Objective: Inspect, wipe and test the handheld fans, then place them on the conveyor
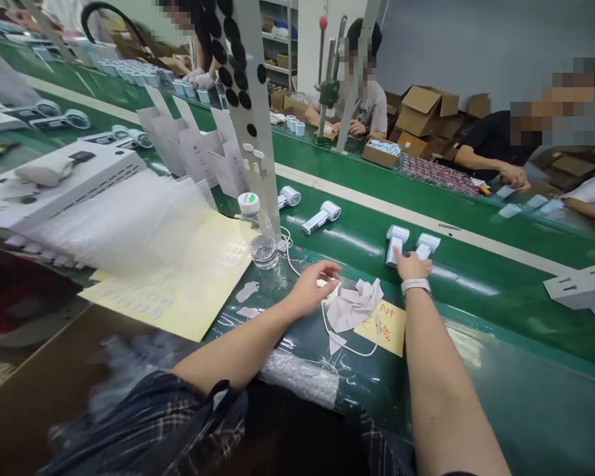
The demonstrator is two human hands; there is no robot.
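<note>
My right hand (pixel 414 266) reaches over the green conveyor belt, its fingers closed about the handle of a light-blue handheld fan (pixel 429 243), partly hidden by the hand. Against my thumb side lies a second fan (pixel 395 244), close to or touching the thumb. Above the near worktop, my left hand (pixel 316 288) hovers with loosely bent, parted fingers and nothing in them. Below and right of it are a crumpled grey cloth (pixel 354 307), a white cable (pixel 357 352) and a yellow note (pixel 391 330) with red writing.
Another fan (pixel 322 217) lies farther left on the belt (pixel 480 264). A clear bottle (pixel 264 246) stands beside a metal post (pixel 258 119). Plastic bags (pixel 129 211) and yellow sticker sheets (pixel 178 311) are at left. Co-workers sit across the belt, near cardboard boxes (pixel 419 109).
</note>
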